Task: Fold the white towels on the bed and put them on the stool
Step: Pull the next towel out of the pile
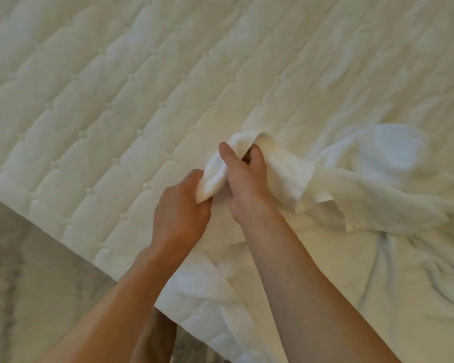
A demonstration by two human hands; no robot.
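Observation:
A white towel [325, 184] lies crumpled on the quilted bed [116, 100], trailing off to the right. My left hand [181, 213] grips one bunched end of it near the bed's front edge. My right hand [244, 184] grips the same towel just beside the left, thumb pointing up along the cloth. More white towel cloth [364, 271] lies spread and wrinkled under my right forearm, at the lower right. No stool is in view.
The bed's edge runs diagonally from the left side to the bottom centre. Pale marbled floor [37, 271] lies below it at the lower left. My feet [152, 341] show at the bottom, close to the bed's edge.

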